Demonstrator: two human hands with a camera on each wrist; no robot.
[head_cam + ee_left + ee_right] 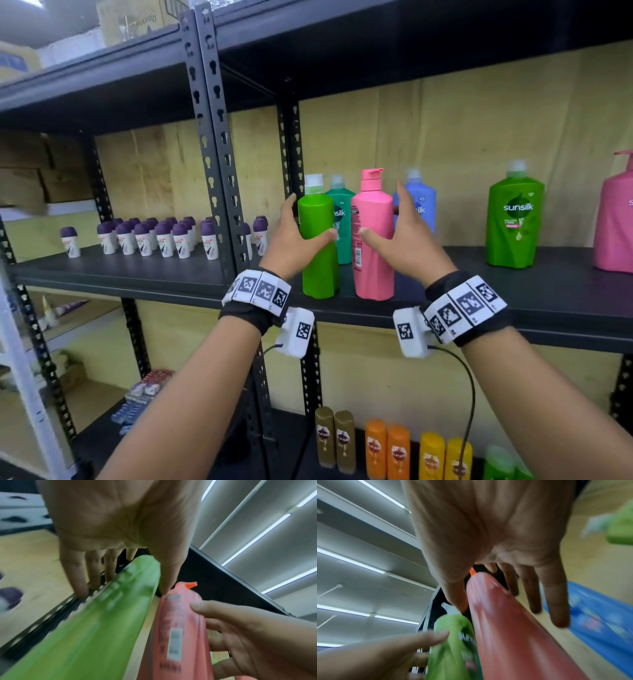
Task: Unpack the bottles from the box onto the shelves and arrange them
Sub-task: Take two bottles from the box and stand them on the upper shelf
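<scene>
On the black middle shelf (pixel 534 301), near its front edge, a slim green bottle (pixel 318 260) and a slim pink bottle (pixel 373 253) stand upright side by side. My left hand (pixel 308 219) is spread round the green bottle, straight fingers on its left and thumb at its front. In the left wrist view the left hand (pixel 123 591) hovers over the green bottle (pixel 96 628) without curling. My right hand (pixel 382 210) brackets the pink bottle likewise. In the right wrist view the right hand's (pixel 498 608) fingers stay straight beside the pink bottle (pixel 513 635). No box is in view.
A teal bottle (pixel 342 219) and a blue bottle (pixel 423 205) stand just behind. Further right are a large green bottle (pixel 515 219) and a large pink one (pixel 616 222). A perforated upright (pixel 219 154) stands to the left, with purple-capped roll-ons (pixel 154 236) beyond. Gold, orange and yellow bottles (pixel 387 448) fill the lower shelf.
</scene>
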